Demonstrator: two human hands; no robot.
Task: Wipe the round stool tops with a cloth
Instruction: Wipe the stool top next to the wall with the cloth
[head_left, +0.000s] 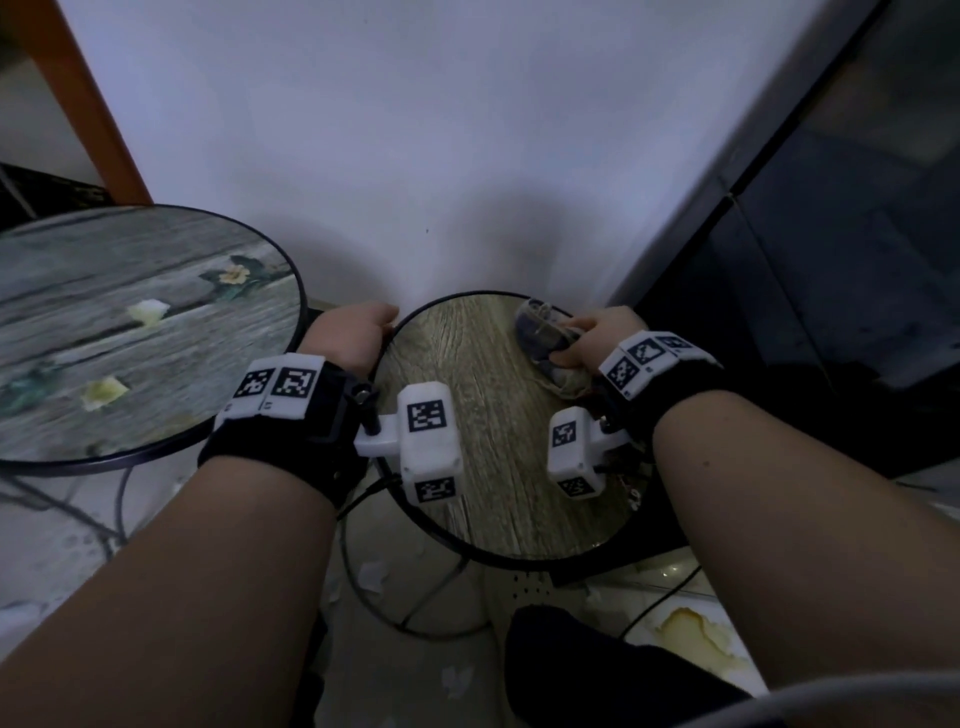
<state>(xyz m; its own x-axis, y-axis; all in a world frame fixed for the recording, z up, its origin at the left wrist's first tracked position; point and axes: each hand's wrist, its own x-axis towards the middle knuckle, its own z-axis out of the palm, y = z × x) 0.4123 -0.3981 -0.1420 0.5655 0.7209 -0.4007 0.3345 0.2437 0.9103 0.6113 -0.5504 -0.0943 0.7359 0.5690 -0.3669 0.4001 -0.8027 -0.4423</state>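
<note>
A small round stool (488, 457) with a brown wood-grain top and black rim stands in front of me. My right hand (597, 338) grips a crumpled grey-beige cloth (543, 340) on the far right part of that top. My left hand (353, 335) holds the stool's left rim, fingers curled over the edge. A larger round top (104, 332) with a grey plank print and flower pattern sits to the left, with pale scraps (148, 312) lying on it. Both wrists wear black bands with white marker blocks.
A white wall rises close behind the stools. A dark glass-fronted cabinet (831, 286) stands on the right, an orange wooden post (78, 93) at the far left. Wire stool legs, cables and paper scraps lie on the pale floor (62, 545) below. My dark-clad knee (571, 670) is at the bottom.
</note>
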